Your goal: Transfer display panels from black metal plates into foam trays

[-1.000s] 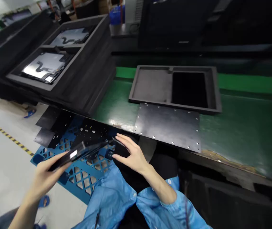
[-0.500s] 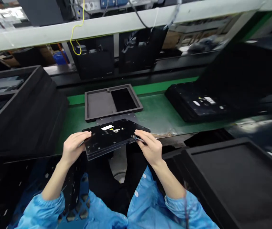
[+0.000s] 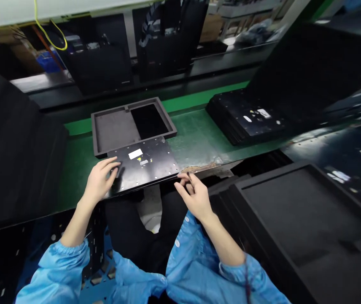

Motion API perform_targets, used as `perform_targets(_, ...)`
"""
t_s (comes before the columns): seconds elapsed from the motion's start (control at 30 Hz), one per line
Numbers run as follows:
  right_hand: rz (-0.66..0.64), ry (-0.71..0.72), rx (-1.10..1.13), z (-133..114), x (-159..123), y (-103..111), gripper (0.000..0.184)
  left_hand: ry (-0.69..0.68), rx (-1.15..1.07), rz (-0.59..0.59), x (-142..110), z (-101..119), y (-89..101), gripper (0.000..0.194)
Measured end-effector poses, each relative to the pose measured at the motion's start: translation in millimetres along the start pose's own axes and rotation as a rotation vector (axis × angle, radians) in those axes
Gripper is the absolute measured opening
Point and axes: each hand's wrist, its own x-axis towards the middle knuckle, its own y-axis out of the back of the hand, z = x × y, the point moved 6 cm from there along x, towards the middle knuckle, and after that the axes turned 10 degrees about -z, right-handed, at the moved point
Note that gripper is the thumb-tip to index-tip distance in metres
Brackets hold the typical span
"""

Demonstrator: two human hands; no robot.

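Observation:
A flat black panel (image 3: pixel 145 164) with a white label and several small screws lies at the bench's front edge. My left hand (image 3: pixel 100 179) is beside its left edge, fingers spread and holding nothing. By the panel's front right corner is my right hand (image 3: pixel 196 194); its fingers are curled, the thumb a little apart. Something small and dark shows at those fingers, too small to name. Directly behind the panel sits a grey foam tray (image 3: pixel 112 128) with a black rectangle in its right part.
A stack of black panels (image 3: pixel 246 116) stands on the green bench (image 3: pixel 193 131) at right. Black foam trays (image 3: pixel 281 211) are piled low on my right. Tall black foam (image 3: pixel 16 147) rises at left. A yellow cable (image 3: pixel 46 38) hangs above.
The panel, earlier tilted and held between both hands, now lies flat on the bench. Both hands have come off it. The view has shifted, so the scene appears further left and higher.

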Motion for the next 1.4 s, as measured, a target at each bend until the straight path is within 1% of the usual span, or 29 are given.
perform_targets(0.07,-0.053,-0.151,0.122,14.5,-26.0,-10.7,0.039,-0.033,0.026,-0.049,24.4,17.1,-20.2,0.028)
perform_targets(0.17,-0.145,-0.275,0.222,34.2,-55.3,-36.8,0.039,-0.034,0.080,-0.140,70.3,32.9,-52.9,0.035)
perform_targets(0.27,-0.185,-0.372,0.369,51.4,-65.3,-60.0,0.047,0.001,0.153,-0.237,110.6,40.0,-82.9,0.048)
perform_targets(0.33,-0.170,-0.440,0.514,59.7,-63.2,-69.4,0.050,0.012,0.195,-0.260,127.3,44.5,-97.9,0.056)
perform_targets(0.37,-0.155,-0.467,0.576,62.6,-60.8,-71.8,0.050,0.016,0.205,-0.249,132.3,46.6,-103.0,0.058)
perform_targets(0.47,-0.137,-0.492,0.669,67.2,-53.2,-74.0,0.051,0.022,0.180,-0.181,137.1,50.2,-111.2,0.058)
perform_targets(0.57,-0.146,-0.469,0.658,71.9,-50.6,-74.7,0.052,0.011,0.150,-0.144,135.7,49.7,-113.7,0.052)
perform_targets(0.8,-0.062,-0.429,0.608,90.9,-48.9,-82.6,0.055,-0.024,0.124,-0.174,135.4,53.0,-112.4,0.047)
perform_targets(0.9,-0.038,-0.422,0.602,92.0,-49.1,-87.5,0.056,-0.031,0.122,-0.178,134.4,55.3,-112.5,0.044)
perform_targets(0.97,-0.058,-0.428,0.602,90.6,-50.8,-89.4,0.057,-0.036,0.123,-0.179,133.6,56.0,-112.9,0.043)
perform_targets(1.03,-0.104,-0.428,0.573,88.3,-51.8,-87.2,0.057,-0.041,0.123,-0.184,133.1,56.5,-113.2,0.041)
perform_targets(1.1,-0.170,-0.424,0.516,85.4,-50.6,-80.0,0.057,-0.043,0.120,-0.192,133.1,57.0,-112.8,0.040)
perform_targets(1.2,-0.260,-0.412,0.369,75.7,-42.7,-58.3,0.056,-0.037,0.111,-0.200,134.4,56.9,-111.6,0.040)
perform_targets(1.27,-0.319,-0.401,0.202,62.0,-33.2,-39.0,0.055,-0.031,0.106,-0.207,134.6,56.3,-111.4,0.042)
perform_targets(1.33,-0.395,-0.392,-0.004,41.8,-21.7,-20.5,0.051,-0.031,0.103,-0.219,132.0,57.2,-111.4,0.048)
perform_targets(1.4,-0.479,-0.419,-0.241,19.2,-10.5,-5.7,0.046,-0.049,0.106,-0.264,124.1,61.8,-111.8,0.061)
